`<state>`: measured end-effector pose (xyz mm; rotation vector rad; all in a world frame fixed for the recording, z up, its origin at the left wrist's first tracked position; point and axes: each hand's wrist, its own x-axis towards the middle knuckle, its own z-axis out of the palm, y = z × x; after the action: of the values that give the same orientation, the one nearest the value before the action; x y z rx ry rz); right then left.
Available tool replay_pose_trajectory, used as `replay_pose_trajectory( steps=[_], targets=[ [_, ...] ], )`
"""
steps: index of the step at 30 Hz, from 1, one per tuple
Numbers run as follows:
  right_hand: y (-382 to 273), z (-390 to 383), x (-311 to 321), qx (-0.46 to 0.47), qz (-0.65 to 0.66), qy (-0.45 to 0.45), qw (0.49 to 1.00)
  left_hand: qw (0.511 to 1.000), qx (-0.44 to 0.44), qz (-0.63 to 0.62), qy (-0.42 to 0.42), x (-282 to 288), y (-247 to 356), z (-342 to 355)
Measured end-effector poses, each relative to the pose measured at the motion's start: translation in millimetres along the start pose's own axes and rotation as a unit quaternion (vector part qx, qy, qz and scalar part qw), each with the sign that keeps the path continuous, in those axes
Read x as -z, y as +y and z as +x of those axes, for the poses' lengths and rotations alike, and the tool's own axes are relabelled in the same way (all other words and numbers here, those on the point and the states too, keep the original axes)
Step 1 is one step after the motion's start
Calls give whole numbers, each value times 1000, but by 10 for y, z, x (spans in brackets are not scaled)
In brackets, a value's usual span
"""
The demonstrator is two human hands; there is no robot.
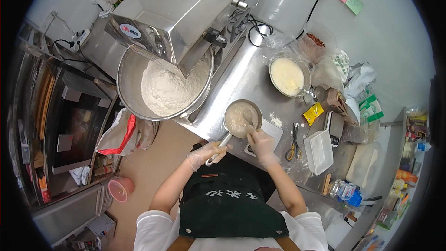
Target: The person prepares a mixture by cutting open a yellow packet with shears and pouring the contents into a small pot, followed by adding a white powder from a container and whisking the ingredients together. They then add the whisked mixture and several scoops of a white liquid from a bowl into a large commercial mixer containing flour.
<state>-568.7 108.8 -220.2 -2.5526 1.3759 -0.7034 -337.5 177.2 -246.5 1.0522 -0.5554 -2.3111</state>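
My left hand [210, 153], in a clear glove, is wrapped round the long handle of a metal saucepan [259, 113]. Cloudy beige liquid [236, 117] with some froth fills part of the pan. Also gloved, my right hand [261, 145] is closed on a spoon [250, 120] whose lower end dips into that liquid. Just under and beside the pan, a pale flat-topped scale [272, 135] shows on the steel table, partly covered by my right hand. Ahead on the left, a mixer bowl [126, 81] holds a heap of white flour [169, 88] beneath the large steel mixer [186, 7].
On the steel table [241, 81] are a bowl of creamy yellow liquid [287, 75], a yellow packet [313, 113], scissors [294, 146] and a white tray [319, 152]. Packed bags line the wall at right. A red-and-white sack [125, 135] and pink bucket [121, 188] stand at left.
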Motion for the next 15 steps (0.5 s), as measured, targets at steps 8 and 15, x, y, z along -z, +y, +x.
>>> replay_pose_trajectory(
  steps=[8,15],
  targets=[
    [187,190,309,-5,112,26,993,998,12,-8,57,-496,168,-174],
    [76,582,1517,-115,284,-62,950,999,-9,15,33,-983,402,-957]
  ],
)
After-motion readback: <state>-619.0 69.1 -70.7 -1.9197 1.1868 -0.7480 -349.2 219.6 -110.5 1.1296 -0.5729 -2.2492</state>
